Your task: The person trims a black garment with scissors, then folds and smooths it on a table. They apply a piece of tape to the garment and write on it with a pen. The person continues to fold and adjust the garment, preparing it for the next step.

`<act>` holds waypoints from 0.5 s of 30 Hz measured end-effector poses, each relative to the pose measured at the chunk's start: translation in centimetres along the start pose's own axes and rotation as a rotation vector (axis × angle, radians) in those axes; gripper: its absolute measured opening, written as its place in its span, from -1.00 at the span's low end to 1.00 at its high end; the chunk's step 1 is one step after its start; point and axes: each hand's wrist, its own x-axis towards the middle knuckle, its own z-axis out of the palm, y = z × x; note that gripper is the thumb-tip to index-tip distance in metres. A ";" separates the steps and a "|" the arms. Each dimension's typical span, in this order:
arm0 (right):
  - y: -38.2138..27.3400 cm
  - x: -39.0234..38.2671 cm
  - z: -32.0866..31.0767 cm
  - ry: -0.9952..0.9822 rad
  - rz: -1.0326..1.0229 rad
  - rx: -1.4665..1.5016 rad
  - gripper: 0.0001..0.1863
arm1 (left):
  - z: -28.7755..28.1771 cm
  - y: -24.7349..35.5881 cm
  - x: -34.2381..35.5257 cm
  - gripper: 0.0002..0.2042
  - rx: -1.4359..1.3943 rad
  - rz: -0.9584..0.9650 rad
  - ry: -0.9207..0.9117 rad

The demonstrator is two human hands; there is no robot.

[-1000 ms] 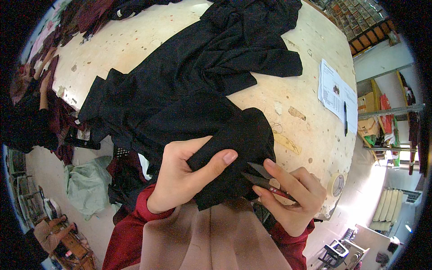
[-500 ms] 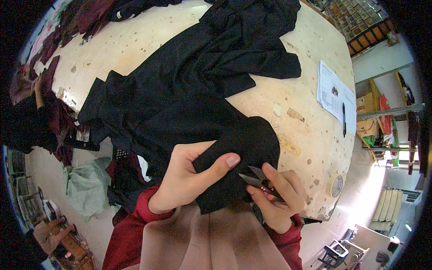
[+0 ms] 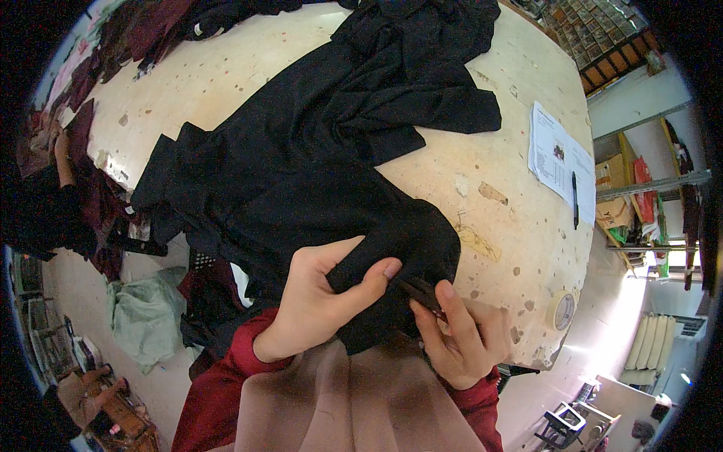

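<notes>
Black fabric (image 3: 271, 181) lies rumpled across the pale worktable (image 3: 482, 173), its near end gathered at the front edge. My left hand (image 3: 324, 301) grips this near part, thumb on top and fingers hidden under the cloth. Just to the right, my right hand (image 3: 463, 339) is closed on small dark metal thread snips (image 3: 418, 290), whose blades point up-left against the fabric near my left thumb; their tips are hard to make out on the black cloth.
Printed papers (image 3: 553, 151) with a pen (image 3: 575, 200) and a tape roll (image 3: 563, 309) lie at the table's right. Maroon garments (image 3: 128, 30) line the far left, where another person (image 3: 53, 203) works. A pale green sack (image 3: 147, 316) is on the floor; shelves (image 3: 636, 203) stand right.
Both my hands have shifted slightly, the right one down and leftward with the snips, whose blades now look closer together. The other person's arm at left has moved a little.
</notes>
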 end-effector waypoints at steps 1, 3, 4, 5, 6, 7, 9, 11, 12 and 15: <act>0.0 -0.2 0.2 0.013 0.030 0.009 -0.40 | 0.3 0.1 0.0 -0.88 0.021 0.014 0.025; 0.1 -0.7 0.5 0.037 0.094 0.021 -0.42 | 0.4 0.1 0.0 -0.89 0.093 0.033 0.001; 0.2 -0.7 0.5 0.110 0.208 0.017 -0.43 | 0.3 -0.1 0.0 -0.89 0.149 0.039 -0.043; 0.3 -0.5 0.5 0.182 0.322 0.013 -0.44 | 0.2 -0.3 0.0 -0.89 0.205 0.044 -0.087; 0.4 -0.2 0.5 0.254 0.435 0.009 -0.45 | 0.7 -0.8 -0.4 -0.88 0.099 0.036 -0.128; 0.5 0.6 0.5 0.406 0.541 0.136 -0.49 | 0.8 -1.1 -0.6 -0.88 0.121 0.040 -0.107; 0.8 1.5 -1.0 0.177 0.507 0.304 -0.47 | 0.7 -1.2 -0.8 -0.88 0.140 0.045 -0.042; 1.4 1.6 -1.7 -0.028 0.462 0.404 -0.45 | 0.4 -0.7 -0.9 -0.88 0.097 -0.005 0.043; 1.3 1.5 -1.7 -0.045 0.443 0.397 -0.45 | 0.3 -0.3 -0.8 -0.86 0.095 -0.022 0.050; 1.3 1.2 -1.6 -0.092 0.369 0.366 -0.40 | 0.2 0.4 -0.4 -0.81 0.108 -0.007 0.113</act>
